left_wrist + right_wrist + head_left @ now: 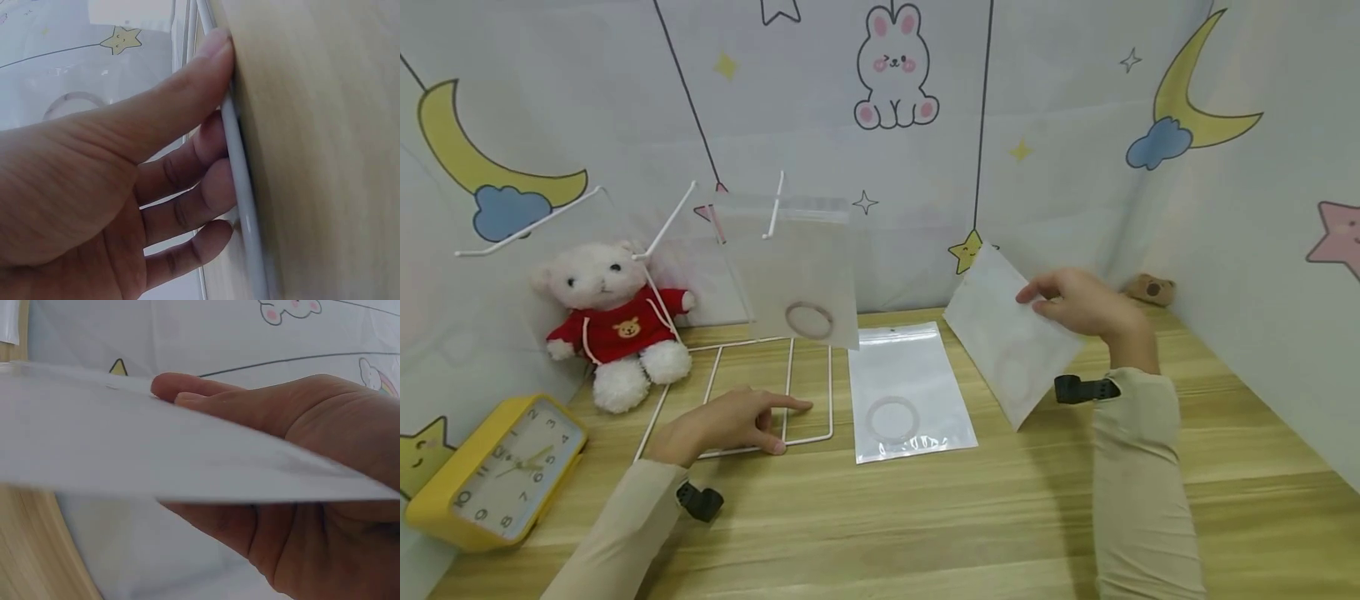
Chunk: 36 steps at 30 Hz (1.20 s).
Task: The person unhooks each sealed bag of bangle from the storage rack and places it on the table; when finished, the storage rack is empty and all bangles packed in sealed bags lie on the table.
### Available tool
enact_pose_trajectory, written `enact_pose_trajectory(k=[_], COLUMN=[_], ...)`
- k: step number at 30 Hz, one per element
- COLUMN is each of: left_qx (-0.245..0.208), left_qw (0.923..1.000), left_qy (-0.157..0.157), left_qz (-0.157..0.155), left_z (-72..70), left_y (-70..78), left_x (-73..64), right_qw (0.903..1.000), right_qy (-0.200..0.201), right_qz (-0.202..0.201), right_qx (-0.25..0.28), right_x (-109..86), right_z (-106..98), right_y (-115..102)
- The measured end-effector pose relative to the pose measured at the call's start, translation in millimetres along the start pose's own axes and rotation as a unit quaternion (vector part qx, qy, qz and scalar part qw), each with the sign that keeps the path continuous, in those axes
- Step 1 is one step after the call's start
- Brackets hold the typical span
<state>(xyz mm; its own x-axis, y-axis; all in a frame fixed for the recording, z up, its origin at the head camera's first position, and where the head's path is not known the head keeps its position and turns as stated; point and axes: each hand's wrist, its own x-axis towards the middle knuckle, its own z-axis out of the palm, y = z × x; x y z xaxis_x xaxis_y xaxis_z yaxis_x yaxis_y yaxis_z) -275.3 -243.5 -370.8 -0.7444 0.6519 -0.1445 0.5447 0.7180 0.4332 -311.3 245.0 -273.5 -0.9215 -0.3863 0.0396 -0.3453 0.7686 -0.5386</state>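
My left hand (733, 421) rests low at the base of a white wire rack (831, 387), index finger stretched out. Seen from the left wrist, the thumb and several fingertips touch a white rod (240, 181) beside the wood. A flat zip bag with a pinkish ring-shaped item (797, 267) hangs from one of the rack's hooks. Raised and tilted at the right, a white zip bag (1000, 333) is pinched by my right hand (1086, 304) near its upper edge; a faint ring shows through. Between the hands, another zip bag (906, 358) with a ring lies flat on the table.
A white teddy bear (628, 329) in a red sweater sits behind the rack. At the left stands a yellow clock (512, 471). A small brown plush (1152, 288) lies at the back right. A patterned cloth (1060, 83) borders the wooden table (880, 533).
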Motion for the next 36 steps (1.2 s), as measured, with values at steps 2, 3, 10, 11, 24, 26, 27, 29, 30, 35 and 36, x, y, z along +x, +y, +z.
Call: enact_pose_trajectory(k=[2,3,10,11,24,26,27,29,30,35,36], left_qx=[-0.001,-0.002,0.0,0.0,0.001,0.003,0.004,0.003,0.003,0.002,0.003], left_qw=[1.0,1.0,1.0,1.0,1.0,1.0,1.0,1.0,1.0,1.0,1.0], left_qy=[0.0,0.001,0.001,0.002,-0.004,-0.004,-0.004,-0.004,-0.004,-0.006,-0.005], left_qz=[0.003,0.004,0.003,0.004,-0.003,-0.004,-0.004,-0.004,-0.004,-0.001,-0.001], left_z=[0.0,0.0,0.8,0.8,-3.1,-3.2,-3.1,-2.9,-2.8,-2.1,-1.8], left_y=[0.0,0.2,-0.8,-0.9,3.5,3.7,3.7,3.5,3.4,2.8,2.5], left_x=[0.5,0.6,0.2,0.1,1.5,1.6,1.6,1.6,1.6,1.3,1.2], right_qw=[0.9998,0.9996,0.9927,0.9919,0.9775,0.975,0.9741,0.9717,0.9708,0.9624,0.9602], right_qy=[-0.016,-0.027,-0.106,-0.112,-0.166,-0.171,-0.173,-0.175,-0.176,-0.187,-0.189], right_qz=[0.005,0.006,0.031,0.037,0.085,0.094,0.097,0.111,0.116,0.155,0.162], right_qx=[0.005,0.009,0.047,0.046,0.098,0.107,0.109,0.114,0.114,0.122,0.126], right_x=[-1.3,-2.0,-6.5,-7.0,-7.3,-7.7,-8.2,-9.7,-10.7,-15.1,-15.7], right_z=[0.1,0.0,-2.3,-2.8,1.0,2.2,2.7,3.8,3.7,2.3,1.9], right_y=[5.2,7.9,22.6,24.2,44.2,47.5,48.8,50.0,50.7,50.6,50.6])
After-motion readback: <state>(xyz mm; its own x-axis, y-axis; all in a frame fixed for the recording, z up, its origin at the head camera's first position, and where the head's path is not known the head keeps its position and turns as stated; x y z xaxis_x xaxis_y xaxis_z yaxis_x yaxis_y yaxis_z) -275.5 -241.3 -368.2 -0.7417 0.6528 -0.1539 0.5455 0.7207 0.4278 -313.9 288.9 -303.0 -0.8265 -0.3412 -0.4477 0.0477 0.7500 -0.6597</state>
